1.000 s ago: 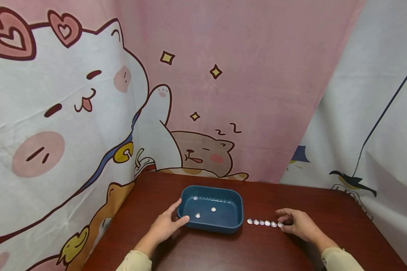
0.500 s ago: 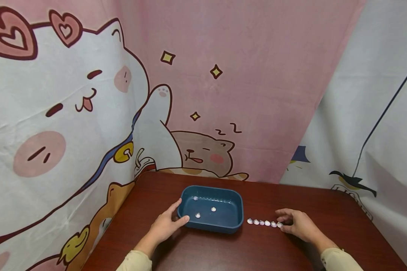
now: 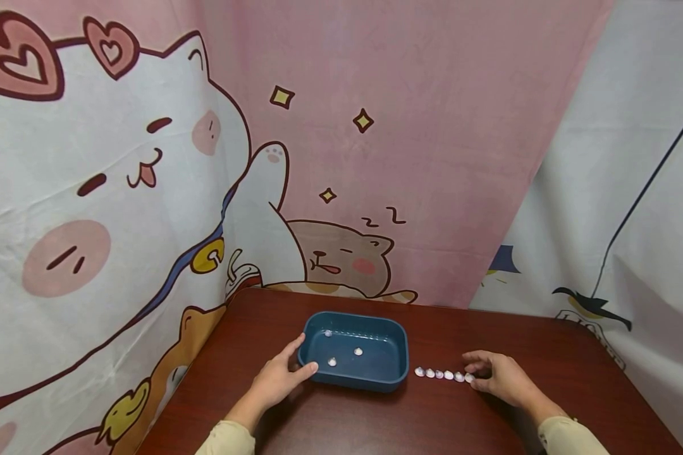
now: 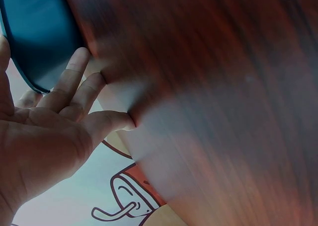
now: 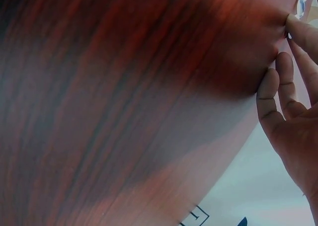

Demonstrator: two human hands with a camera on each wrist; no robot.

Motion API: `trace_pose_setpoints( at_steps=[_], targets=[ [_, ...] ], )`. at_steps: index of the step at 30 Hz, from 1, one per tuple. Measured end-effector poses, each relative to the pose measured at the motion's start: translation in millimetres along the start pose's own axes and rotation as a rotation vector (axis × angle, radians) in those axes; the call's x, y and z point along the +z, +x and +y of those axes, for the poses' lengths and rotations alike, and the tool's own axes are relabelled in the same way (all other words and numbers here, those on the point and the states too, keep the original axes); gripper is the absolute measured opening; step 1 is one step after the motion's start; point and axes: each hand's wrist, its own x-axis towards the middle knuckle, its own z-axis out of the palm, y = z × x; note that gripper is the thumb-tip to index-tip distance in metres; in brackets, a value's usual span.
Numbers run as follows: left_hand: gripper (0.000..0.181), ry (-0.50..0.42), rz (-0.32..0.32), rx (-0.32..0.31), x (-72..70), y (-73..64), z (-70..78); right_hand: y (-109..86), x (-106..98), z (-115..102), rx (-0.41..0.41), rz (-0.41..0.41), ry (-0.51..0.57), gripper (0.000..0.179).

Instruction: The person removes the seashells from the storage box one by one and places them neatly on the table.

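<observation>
A dark blue rectangular tray [image 3: 354, 378] sits on the brown table, with three small pale, shell-like pieces [image 3: 358, 351] spread over its floor. My left hand [image 3: 277, 379] rests against the tray's left end, thumb at the front rim and fingers spread nearly straight along the side. To the right of the tray, several matching whitish-purple pieces [image 3: 439, 374] lie in a straight row. At the row's right end, my right hand [image 3: 503, 377] pinches the last pale piece [image 3: 469, 378] between thumb and index finger, which partly cover it.
The reddish-brown wooden table [image 3: 353, 423] ends at the back against a pink curtain [image 3: 432, 158] with cartoon animals. A white curtain [image 3: 620, 208] hangs along the right side.
</observation>
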Motion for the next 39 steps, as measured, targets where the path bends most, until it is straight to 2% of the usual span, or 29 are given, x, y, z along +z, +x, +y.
trace_pose_setpoints(
  at_steps=[4,7,10,12,14,17,20,23,26,32,39],
  targets=[
    [0.083,0.0,0.0,0.003,-0.9,0.3,-1.5,4.1,-1.6,1.0,0.032,-0.011,0.05,0.057],
    [0.083,-0.002,0.0,0.01,-2.2,0.8,-2.6,12.1,-7.0,-11.7,0.081,0.067,0.145,0.059],
    [0.083,-0.001,0.004,0.014,-4.1,1.4,-3.2,28.7,-8.5,-45.3,0.066,0.191,0.209,0.053],
    [0.083,0.0,0.008,0.015,-5.4,1.8,-3.6,43.3,-2.0,-77.3,0.011,0.217,0.196,0.045],
    [0.084,0.003,0.008,0.014,-6.3,2.2,-4.0,58.4,11.1,-111.7,-0.075,0.19,0.151,0.036],
    [0.084,0.001,0.009,0.013,-7.0,2.9,-4.1,80.8,38.7,-156.7,-0.19,0.088,0.039,0.026],
    [0.084,-0.002,0.006,0.011,-6.3,3.1,-3.7,101.1,68.9,-183.3,-0.252,-0.005,-0.122,0.024],
    [0.085,-0.005,-0.006,0.006,-4.3,2.9,-2.6,115.5,94.6,-192.3,-0.231,-0.083,-0.227,0.022],
    [0.086,-0.008,-0.019,0.003,-1.7,3.0,-0.5,123.3,110.6,-192.4,-0.18,-0.11,-0.266,0.021],
    [0.084,-0.005,-0.03,-0.006,0.4,3.3,3.4,128.2,120.7,-188.7,-0.131,-0.077,-0.242,0.017],
    [0.085,-0.003,-0.02,-0.012,-1.3,2.0,1.4,131.2,129.1,-187.2,-0.15,-0.066,-0.272,0.008]
  ],
)
